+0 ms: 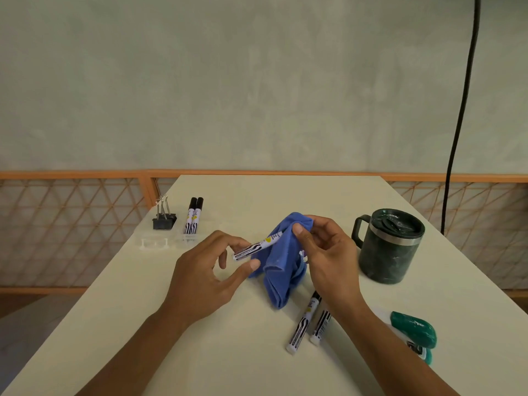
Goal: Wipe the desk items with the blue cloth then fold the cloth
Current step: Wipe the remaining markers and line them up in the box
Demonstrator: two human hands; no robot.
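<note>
Left hand (205, 275) pinches one marker (257, 246), right hand (328, 252) grips blue cloth (281, 264) around its far end mid-desk, two markers (193, 218) in tray (154, 242), two more markers (303, 324) by right forearm, one mug (388, 247) near right edge, bare desk (143, 324) front-left

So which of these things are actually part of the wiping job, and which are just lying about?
Part of the job: blue cloth in the right hand, marker in the left hand; other desk items for wiping: loose markers, tray markers, clips, mug, green tape roller.
Just lying about: black cable, orange railing.
</note>
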